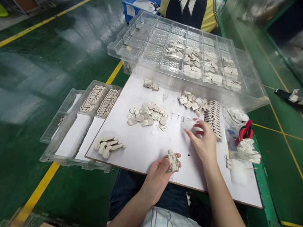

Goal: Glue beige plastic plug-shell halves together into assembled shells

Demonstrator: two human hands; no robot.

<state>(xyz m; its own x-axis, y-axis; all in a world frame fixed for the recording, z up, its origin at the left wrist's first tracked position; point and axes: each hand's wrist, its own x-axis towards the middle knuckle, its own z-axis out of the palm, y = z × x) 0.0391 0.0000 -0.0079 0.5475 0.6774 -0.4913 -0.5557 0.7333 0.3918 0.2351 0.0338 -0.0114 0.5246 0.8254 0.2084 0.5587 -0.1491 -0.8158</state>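
Observation:
My left hand (159, 171) is closed on a beige plastic part (173, 161) near the board's front edge, its slotted hollow side facing up. To its right, my right hand (203, 137) pinches a whitish translucent piece (188, 124) just over the board; its exact kind I cannot make out. Beyond the hands, a loose pile of beige flat parts (147, 114) lies mid-board. More small beige parts (190, 101) lie behind my right hand, beside a neat row of stacked parts (213, 119). Several long beige parts (108, 146) lie at the left corner.
Across the back of the white board (133, 156) stands a clear compartment tray (147, 58) with beige pieces. Clear trays (73, 115) with rows of parts sit at the left. Red-handled cutters (243, 133) and crumpled white material (248, 150) lie right. A blue bin (140, 5) stands behind.

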